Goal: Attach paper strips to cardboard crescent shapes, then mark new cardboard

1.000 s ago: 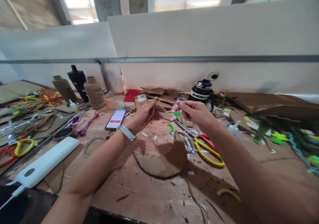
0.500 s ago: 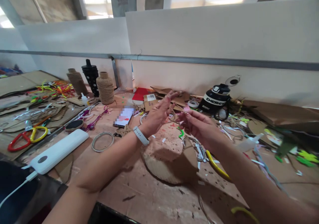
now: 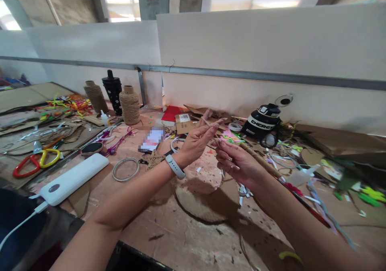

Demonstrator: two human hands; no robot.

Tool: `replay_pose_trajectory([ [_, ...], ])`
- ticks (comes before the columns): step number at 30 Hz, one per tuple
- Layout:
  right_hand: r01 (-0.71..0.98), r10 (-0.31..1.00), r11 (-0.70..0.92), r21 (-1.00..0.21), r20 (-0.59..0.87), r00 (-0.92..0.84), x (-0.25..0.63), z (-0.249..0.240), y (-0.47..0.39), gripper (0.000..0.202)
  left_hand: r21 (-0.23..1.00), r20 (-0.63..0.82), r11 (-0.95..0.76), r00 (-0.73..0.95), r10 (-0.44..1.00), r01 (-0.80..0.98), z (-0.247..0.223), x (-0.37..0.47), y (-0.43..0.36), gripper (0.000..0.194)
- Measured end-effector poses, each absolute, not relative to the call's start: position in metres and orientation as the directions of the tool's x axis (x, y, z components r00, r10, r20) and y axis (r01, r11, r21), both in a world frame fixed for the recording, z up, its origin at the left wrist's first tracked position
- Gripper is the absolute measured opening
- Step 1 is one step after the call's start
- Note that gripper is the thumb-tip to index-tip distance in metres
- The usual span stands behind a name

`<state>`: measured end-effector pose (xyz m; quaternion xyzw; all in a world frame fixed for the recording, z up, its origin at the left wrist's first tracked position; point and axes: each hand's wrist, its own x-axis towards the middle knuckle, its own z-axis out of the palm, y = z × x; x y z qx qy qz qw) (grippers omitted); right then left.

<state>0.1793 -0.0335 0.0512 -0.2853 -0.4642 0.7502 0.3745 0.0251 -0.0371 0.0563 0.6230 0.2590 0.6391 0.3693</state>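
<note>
My left hand [image 3: 197, 142], a pale watch strap on its wrist, is raised over the table with its fingers stretched out. A thin strand of brown twine [image 3: 206, 121] crosses its fingers. Close by on the right, my right hand [image 3: 235, 160] pinches what looks like the same twine between thumb and forefinger, its other fingers curled. Most of the strand between the hands is too fine to follow. Below both hands lies a curved cardboard piece [image 3: 208, 207], partly in shadow. A twine-wrapped star [image 3: 153, 158] rests left of my left wrist.
Twine spools [image 3: 129, 106] and a black tumbler [image 3: 112, 92] stand at the back left. A phone [image 3: 151, 139], a metal-coloured ring [image 3: 125, 169], a white power bank [image 3: 74, 179] and red-yellow scissors [image 3: 36, 162] lie leftward. A black bottle [image 3: 261, 120] and a glue bottle [image 3: 301, 175] are on the right.
My left hand has turned, its fingers now pointing more to the right. The right hand stays close beside it, still pinching. The view has shifted slightly, showing the star more plainly.
</note>
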Motion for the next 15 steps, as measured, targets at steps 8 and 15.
replay_pose_trajectory([
  [8, 0.009, 0.855, -0.023, -1.000, -0.024, -0.519, 0.192, 0.056, -0.026, 0.038, 0.693, 0.245, -0.200, -0.034, 0.969, -0.693, 0.066, 0.007, -0.024, 0.015],
  [15, 0.270, 0.811, 0.174, -0.947, -0.018, -0.584, 0.201, 0.055, -0.020, 0.046, 0.699, 0.069, -0.096, -0.066, 0.995, -0.709, 0.068, -0.002, -0.018, 0.009],
])
